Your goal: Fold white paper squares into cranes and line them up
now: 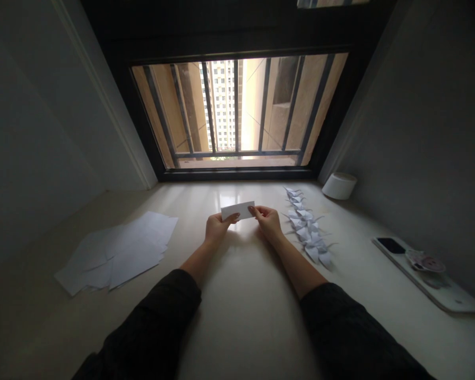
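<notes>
A small folded piece of white paper (239,210), oblong in shape, is held up between both hands over the pale tabletop. My left hand (218,226) grips its lower left part, thumb across the front. At the right end, my right hand (267,219) pinches it between thumb and fingers. The fingers behind the paper are partly hidden. To the right of my right hand stand several folded paper cranes (306,227) in a row. On the left lies a loose stack of white paper sheets (122,250), overlapping and fanned out.
A phone (427,279) with a round grip on its back lies at the right. Near the right wall sits a white round container (339,186). A dark-framed window (237,173) with bars outside closes off the far edge, with walls on both sides.
</notes>
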Demonstrator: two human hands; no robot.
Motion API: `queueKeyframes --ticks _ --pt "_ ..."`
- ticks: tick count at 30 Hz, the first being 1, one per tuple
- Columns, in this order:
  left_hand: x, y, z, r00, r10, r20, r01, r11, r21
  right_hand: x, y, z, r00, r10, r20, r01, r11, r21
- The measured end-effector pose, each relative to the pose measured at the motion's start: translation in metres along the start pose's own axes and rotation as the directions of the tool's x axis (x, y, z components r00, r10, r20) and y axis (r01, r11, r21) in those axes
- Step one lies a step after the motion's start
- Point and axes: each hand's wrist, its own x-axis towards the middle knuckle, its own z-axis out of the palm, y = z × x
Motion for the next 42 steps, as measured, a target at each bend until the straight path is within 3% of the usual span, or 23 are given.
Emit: queueKeyframes --ticks 7,14,20,28,34,42 --pt "-0.001 0.001 0.001 0.999 -0.042 -0.004 0.042 0.999 -0.021 0.0 -0.002 0.0 1.0 -0.003 0.024 0.003 1.0 0.017" --pt "0.001 -0.005 0.001 0.999 0.025 -0.045 -0.026 0.999 -0.022 -0.002 -0.005 0.002 1.0 -0.008 0.03 0.007 0.999 0.048" --pt "0.0 -0.005 0.001 0.989 0.096 -0.109 -0.098 0.995 -0.006 -0.006 -0.01 0.005 0.988 -0.018 0.153 0.001 0.993 0.114" --pt "-0.004 -0.002 0.003 0.988 0.142 -0.058 -0.148 0.983 -0.111 -0.011 -0.014 0.007 0.965 0.036 0.261 -0.094 0.972 0.215" --pt "-0.004 -0.004 0.004 0.988 0.152 -0.034 -0.155 0.976 -0.153 -0.012 -0.012 0.01 0.973 0.027 0.228 -0.069 0.981 0.18" --pt "0.0 -0.01 0.004 0.991 0.105 -0.085 -0.107 0.994 -0.027 -0.011 -0.009 0.008 0.973 -0.028 0.227 -0.009 0.987 0.16"
